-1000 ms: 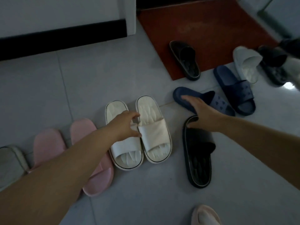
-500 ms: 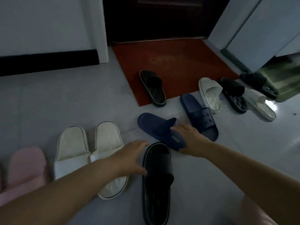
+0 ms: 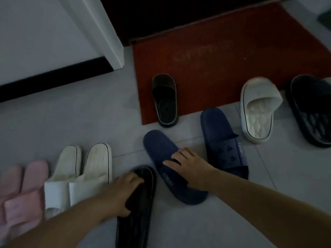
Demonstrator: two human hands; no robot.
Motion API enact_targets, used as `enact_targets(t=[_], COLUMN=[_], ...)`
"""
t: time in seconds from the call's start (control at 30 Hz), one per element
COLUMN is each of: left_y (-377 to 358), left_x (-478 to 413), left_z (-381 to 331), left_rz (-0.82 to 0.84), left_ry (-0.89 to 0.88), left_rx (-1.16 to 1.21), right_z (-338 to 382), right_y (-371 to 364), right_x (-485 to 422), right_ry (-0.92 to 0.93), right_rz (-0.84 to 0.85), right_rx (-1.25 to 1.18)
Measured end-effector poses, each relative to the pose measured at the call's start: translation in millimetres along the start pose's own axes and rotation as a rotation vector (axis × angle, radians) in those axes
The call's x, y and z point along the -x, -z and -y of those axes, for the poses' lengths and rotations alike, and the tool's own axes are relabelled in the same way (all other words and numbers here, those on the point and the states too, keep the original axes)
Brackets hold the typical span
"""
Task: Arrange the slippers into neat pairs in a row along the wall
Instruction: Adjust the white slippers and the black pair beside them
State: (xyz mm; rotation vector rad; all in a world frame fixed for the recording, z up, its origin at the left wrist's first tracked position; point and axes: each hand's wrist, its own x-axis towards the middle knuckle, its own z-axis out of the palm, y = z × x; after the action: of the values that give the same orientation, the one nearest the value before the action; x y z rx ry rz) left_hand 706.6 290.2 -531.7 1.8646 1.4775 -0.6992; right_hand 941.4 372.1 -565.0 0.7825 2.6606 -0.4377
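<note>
Dim room: grey tiled floor, white wall, red doormat.

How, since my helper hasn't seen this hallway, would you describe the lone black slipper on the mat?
Find the red doormat before the dark doorway. At its near left corner lies a black slipper, near end over the tiles. Unlike the white slipper and chunky black slipper further right, it is slim, pale-rimmed and alone.
</note>
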Motion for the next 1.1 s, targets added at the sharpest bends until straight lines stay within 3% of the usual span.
enact_targets(t=[0.1, 0.23, 0.33, 0.4, 0.47, 0.6, 0.8, 0.97, 1.1], left_y=[27.9, 64.6, 76.8, 78.4, 74.4, 53.5, 32.1, 35.1, 37.1], left_x=[-14.5, -48.2, -67.3, -70.3, -68.1, -65.8, -61.5, -49.7, -48.5], left_z=[11.3, 22.8, 34.4, 44.2, 52.7, 58.9, 57.9, 67.2, 69.2], left_rz=[-0.139, -0.242, -0.221, -0.196, -0.194, -0.240, -0.378, -0.403, -0.373], left_ry=[0.117, 0.126, 0.119, 0.116, 0.110, 0.097, 0.084, 0.096, 0.080], left_rx=[0.056, 0.098, 0.141, 0.172, 0.212, 0.313, 0.522, 0.614, 0.551], right_z=[-2.0, -20.2, -36.8, -43.5, -46.7, -48.6, -53.6, -45.9, -34.9], right_y=[-32.5, -57.6, -36.8, -5.6, 25.5, 58.6, 55.0, 34.9, 22.9], right_x=[31.5, 59.9, 64.5, 62.7, 51.1, -16.8, -109.2, -113.2, -85.9], right_ry=[-0.160, -0.427, -0.550, -0.551, -0.535, -0.378, -0.301, -0.308, -0.277], right_rz=[-0.120, -0.242, -0.149, 0.025, 0.093, -0.037, 0.080, 0.132, 0.130], right_rx=[-0.089, -0.107, -0.049, -0.037, -0.143, -0.273, -0.261, -0.158, -0.076])
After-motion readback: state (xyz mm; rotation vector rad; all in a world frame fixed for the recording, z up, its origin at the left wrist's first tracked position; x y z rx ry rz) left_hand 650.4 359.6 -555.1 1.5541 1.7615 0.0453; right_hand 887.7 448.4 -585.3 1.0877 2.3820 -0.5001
